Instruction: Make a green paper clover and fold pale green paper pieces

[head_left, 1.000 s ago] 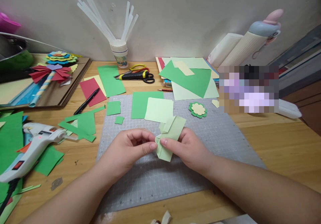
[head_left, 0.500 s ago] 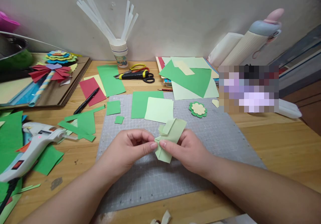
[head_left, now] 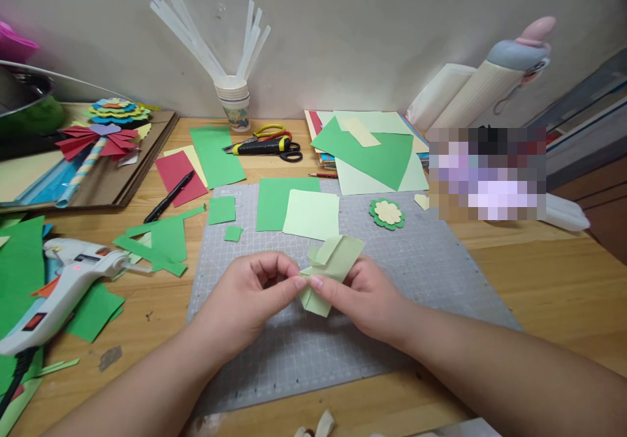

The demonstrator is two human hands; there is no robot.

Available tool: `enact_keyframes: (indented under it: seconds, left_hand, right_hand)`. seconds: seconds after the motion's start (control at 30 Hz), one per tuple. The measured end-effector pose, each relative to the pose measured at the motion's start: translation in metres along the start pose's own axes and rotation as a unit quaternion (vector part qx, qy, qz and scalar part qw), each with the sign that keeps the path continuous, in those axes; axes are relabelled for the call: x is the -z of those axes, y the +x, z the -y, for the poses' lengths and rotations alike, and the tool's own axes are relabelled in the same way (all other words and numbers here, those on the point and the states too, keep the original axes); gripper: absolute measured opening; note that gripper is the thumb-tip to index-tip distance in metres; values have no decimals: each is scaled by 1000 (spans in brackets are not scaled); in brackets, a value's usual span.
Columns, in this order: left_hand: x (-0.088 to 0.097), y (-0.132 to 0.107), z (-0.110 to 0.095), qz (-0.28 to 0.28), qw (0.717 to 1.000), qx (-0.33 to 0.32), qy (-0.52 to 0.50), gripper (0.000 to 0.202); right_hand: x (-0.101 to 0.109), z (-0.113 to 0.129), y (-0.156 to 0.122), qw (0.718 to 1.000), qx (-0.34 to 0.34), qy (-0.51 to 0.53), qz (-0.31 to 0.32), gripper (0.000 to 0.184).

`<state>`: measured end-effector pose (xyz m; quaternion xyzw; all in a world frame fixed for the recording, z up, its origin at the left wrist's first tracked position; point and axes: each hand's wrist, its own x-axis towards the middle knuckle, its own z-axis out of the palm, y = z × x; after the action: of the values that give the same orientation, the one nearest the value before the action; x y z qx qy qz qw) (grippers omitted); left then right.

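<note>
A folded piece of pale green paper [head_left: 337, 257] is held up between my two hands over the grey cutting mat [head_left: 392, 345]. My left hand [head_left: 257, 287] pinches its left edge between thumb and fingertips. From the other side my right hand [head_left: 369, 293] grips it, thumb on the near face and fingers mostly hidden behind. Creased flaps stand out at the paper's top and bottom. Just beyond lie a stack of pale green squares [head_left: 311, 213] and a darker green sheet [head_left: 272, 205]. A green and cream paper flower [head_left: 387, 213] rests to the right.
At left lie a glue gun [head_left: 83, 280], green scraps [head_left: 171, 234] and a black pen [head_left: 169, 196]. Scissors and a cutter [head_left: 262, 146] sit near a paper cup [head_left: 235, 110] of white sticks. Stacked coloured paper [head_left: 377, 156] and a tilted bottle [head_left: 490, 87] stand at the back right.
The top flap of the pale green paper has tipped slightly, and the paper has shifted a little to the left. Both hands keep their grip.
</note>
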<state>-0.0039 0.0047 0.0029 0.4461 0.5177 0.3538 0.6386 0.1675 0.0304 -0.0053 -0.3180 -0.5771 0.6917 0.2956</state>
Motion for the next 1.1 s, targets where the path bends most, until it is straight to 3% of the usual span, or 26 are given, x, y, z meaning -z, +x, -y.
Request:
enact_keyframes:
  seconds: [0.27, 0.57, 1.1]
  left_hand:
    - [-3, -3, 4, 48, 998, -15, 46, 19]
    - [0, 0, 1, 39, 998, -27, 35, 21]
    - [-1, -2, 0, 8, 992, -41, 117, 13]
  right_hand:
    - [1, -3, -2, 997, -61, 4, 38, 13]
    - [6, -1, 2, 997, -69, -16, 14, 20]
    - [2, 0, 0, 994, -69, -85, 6, 18]
